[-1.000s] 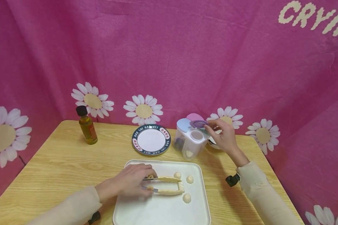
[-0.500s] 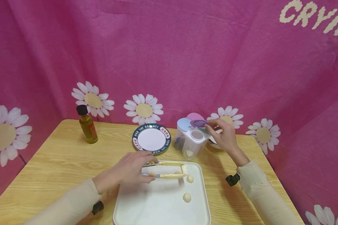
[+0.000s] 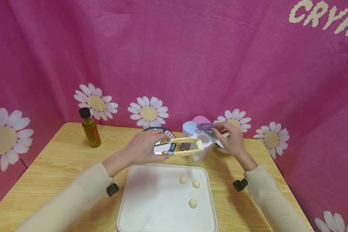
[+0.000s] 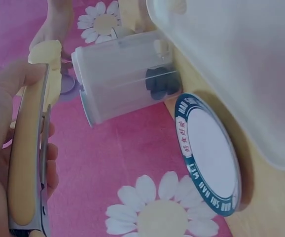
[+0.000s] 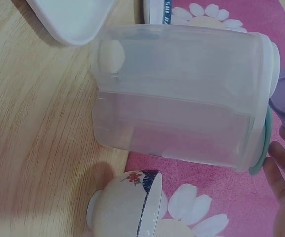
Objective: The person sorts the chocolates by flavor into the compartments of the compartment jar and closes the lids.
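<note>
My left hand (image 3: 146, 146) grips tongs (image 3: 185, 140) with cream wavy tips, also seen in the left wrist view as tongs with a tan-and-metal handle (image 4: 26, 158). A small whitish piece (image 3: 199, 145) appears to sit between the tips, beside the opening of a clear compartmented container (image 3: 198, 157). My right hand (image 3: 231, 140) pinches the raised purple lid (image 3: 206, 127), which stands up off its round opening. Dark pieces (image 4: 162, 83) lie in one compartment, and a pale piece (image 5: 112, 56) lies in another. Three cream pieces, one nearest the front (image 3: 192, 203), rest on the white tray (image 3: 156, 206).
Partly behind the left hand is a dark-rimmed plate (image 3: 169, 135). An oil bottle (image 3: 91, 132) with a black cap stands at the back left. A patterned bowl (image 5: 125, 205) sits right of the container. A pink daisy cloth (image 3: 174, 64) hangs behind the table (image 3: 61, 161).
My left hand has lifted the tongs and the whitish piece off the tray, moving away and right to the container's opening. My right hand stays at the purple lid.
</note>
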`<act>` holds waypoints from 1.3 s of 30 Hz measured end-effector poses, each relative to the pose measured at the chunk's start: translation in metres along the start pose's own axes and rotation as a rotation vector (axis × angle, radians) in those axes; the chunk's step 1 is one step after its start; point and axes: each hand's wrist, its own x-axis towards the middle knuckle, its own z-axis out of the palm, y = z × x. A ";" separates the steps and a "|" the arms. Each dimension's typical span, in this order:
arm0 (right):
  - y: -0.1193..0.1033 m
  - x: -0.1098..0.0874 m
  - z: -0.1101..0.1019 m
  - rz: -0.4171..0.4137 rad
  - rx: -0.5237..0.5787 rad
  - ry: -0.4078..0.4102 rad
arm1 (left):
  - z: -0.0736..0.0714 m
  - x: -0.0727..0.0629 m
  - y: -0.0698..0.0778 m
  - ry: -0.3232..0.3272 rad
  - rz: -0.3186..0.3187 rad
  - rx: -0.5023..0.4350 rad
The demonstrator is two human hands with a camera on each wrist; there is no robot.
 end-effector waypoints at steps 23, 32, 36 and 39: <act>0.001 -0.001 -0.001 0.005 -0.004 -0.010 | 0.010 0.043 0.005 -0.064 -0.149 0.010; 0.001 -0.001 -0.001 0.006 -0.004 -0.006 | 0.011 0.041 0.004 -0.054 -0.152 -0.026; 0.001 -0.001 0.000 0.006 -0.001 -0.004 | 0.009 0.036 0.003 -0.036 -0.131 -0.030; 0.001 -0.001 0.000 0.008 0.005 -0.002 | 0.007 0.029 0.002 -0.026 -0.121 -0.033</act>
